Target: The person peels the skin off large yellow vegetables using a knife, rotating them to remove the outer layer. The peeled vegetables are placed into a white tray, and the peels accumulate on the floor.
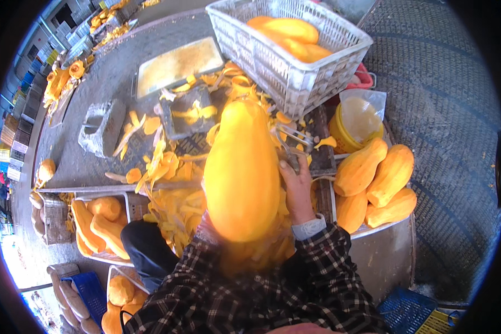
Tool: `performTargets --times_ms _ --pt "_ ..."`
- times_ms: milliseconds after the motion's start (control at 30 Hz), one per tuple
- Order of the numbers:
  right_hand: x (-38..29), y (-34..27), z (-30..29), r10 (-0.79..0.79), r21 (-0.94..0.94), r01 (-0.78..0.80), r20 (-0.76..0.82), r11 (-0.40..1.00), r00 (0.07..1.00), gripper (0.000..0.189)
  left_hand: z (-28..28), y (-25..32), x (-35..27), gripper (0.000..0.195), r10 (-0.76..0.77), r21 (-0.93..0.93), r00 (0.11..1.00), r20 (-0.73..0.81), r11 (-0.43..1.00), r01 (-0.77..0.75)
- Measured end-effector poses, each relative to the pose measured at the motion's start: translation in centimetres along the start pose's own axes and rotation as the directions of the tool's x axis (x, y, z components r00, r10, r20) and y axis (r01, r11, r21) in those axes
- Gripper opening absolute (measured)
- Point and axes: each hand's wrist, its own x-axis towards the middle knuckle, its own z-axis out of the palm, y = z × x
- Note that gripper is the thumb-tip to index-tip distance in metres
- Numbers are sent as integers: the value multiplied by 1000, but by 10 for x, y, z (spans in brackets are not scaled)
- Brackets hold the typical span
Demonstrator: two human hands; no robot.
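A large peeled orange squash (243,175) stands on end in front of me, over a heap of peel. My left hand (206,225) is mostly hidden behind its lower left side and seems to support it. At the squash's right side, my right hand (297,183) is closed round the handle of a metal peeler (292,144), whose head points up and away. Thin orange peel strips (163,163) lie left of the squash and beneath it.
A white plastic crate (292,75) holding peeled squash stands at the far side. A yellow bucket (350,129) and peeled squashes (375,188) are at right. A concrete block (102,127), a dark tray (185,131) and a crate of squashes (102,223) are at left.
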Motion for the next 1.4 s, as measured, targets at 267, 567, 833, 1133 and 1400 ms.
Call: performTargets --times_ms 267,567,833,1133,1400 --pt "14 -34 -53 -84 54 110 -355 992 931 20 196 -3 39 72 11 165 858 514 980 -111" --pt "2 -45 -65 -37 86 62 -268 994 963 26 300 1 200 54 -117 143 446 887 -849 -508" --pt "-1 -55 -74 -111 -15 110 -245 994 963 31 285 -9 215 47 -304 -86 552 777 -919 -384" --pt "-6 -58 -72 -21 241 76 -224 968 974 28 270 -10 218 32 -250 -73 396 884 -909 -411" --pt "2 -52 -69 49 292 45 -307 955 951 36 213 -11 167 47 -42 181 288 957 -688 -702"
